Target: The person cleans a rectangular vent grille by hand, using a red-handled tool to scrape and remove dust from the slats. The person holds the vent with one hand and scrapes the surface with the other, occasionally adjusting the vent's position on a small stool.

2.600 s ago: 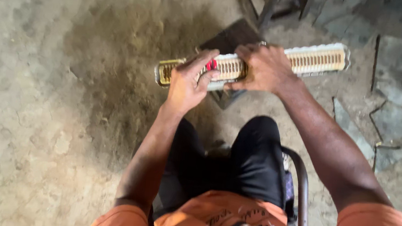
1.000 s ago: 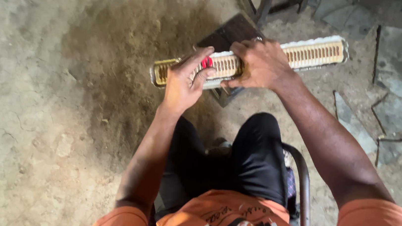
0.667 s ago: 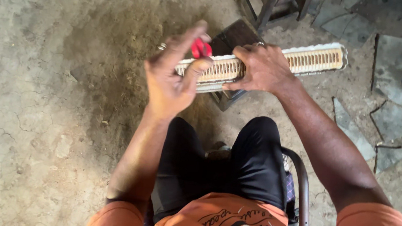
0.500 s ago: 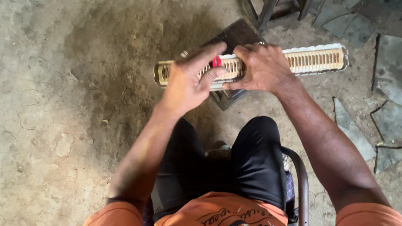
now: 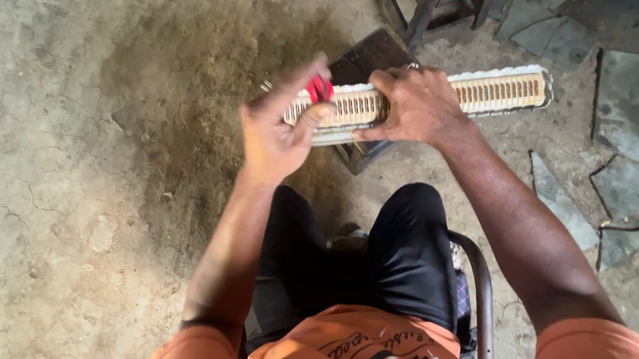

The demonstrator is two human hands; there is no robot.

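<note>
A long, narrow, cream-coloured slotted part (image 5: 495, 91) with rows of small slits lies across a dark wooden block (image 5: 372, 54) in front of my knees. My right hand (image 5: 418, 103) presses down on its middle and holds it steady. My left hand (image 5: 282, 124) is raised over the part's left end, blurred by motion, with a small red tool (image 5: 318, 89) pinched between thumb and fingers. The left end of the part is hidden behind that hand.
I sit on a metal-framed seat (image 5: 481, 299) over a cracked concrete floor with a dark stain (image 5: 187, 86). A wooden stool (image 5: 433, 1) stands at the top. Broken flat slabs (image 5: 629, 93) lie to the right.
My left hand with the red tool has gone up, down onto the part, and up again. My right hand and the part have barely moved.
</note>
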